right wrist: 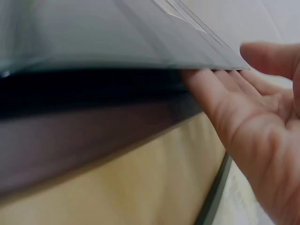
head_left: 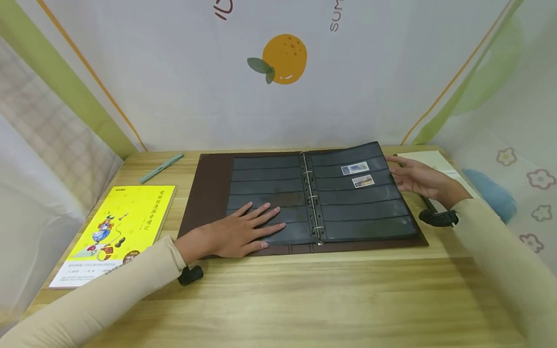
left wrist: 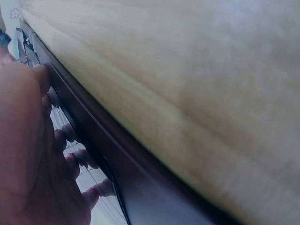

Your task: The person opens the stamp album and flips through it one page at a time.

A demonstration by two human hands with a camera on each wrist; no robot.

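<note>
A: Start at the right hand [head_left: 419,178]. What is it doing?

B: Its fingers are slid under the outer edge of the right page [head_left: 361,193] of the album [head_left: 209,193], thumb above, so it holds that page lightly and lifts the edge a little off the cover.

A: And the left hand [head_left: 237,232]?

B: Flat and relaxed, fingers spread, pressing the left page [head_left: 265,181] down, left of the album's rings [head_left: 311,193].

A: How would you turn that page well?

B: I'd keep the left palm steady so the album doesn't slide on the table [head_left: 304,299], and lift from the outer edge in an arc over the rings, slowly, so the punched holes don't tear and the two stamps [head_left: 359,174] stay in their pockets.

A: What does the right wrist view add?

B: It shows the fingers [right wrist: 211,98] truly beneath the page's edge, with a gap above the brown cover; the head view only hints at it. The head view alone shows the stamps, the yellow book [head_left: 117,232] and the pen [head_left: 162,167] left of the album.
</note>
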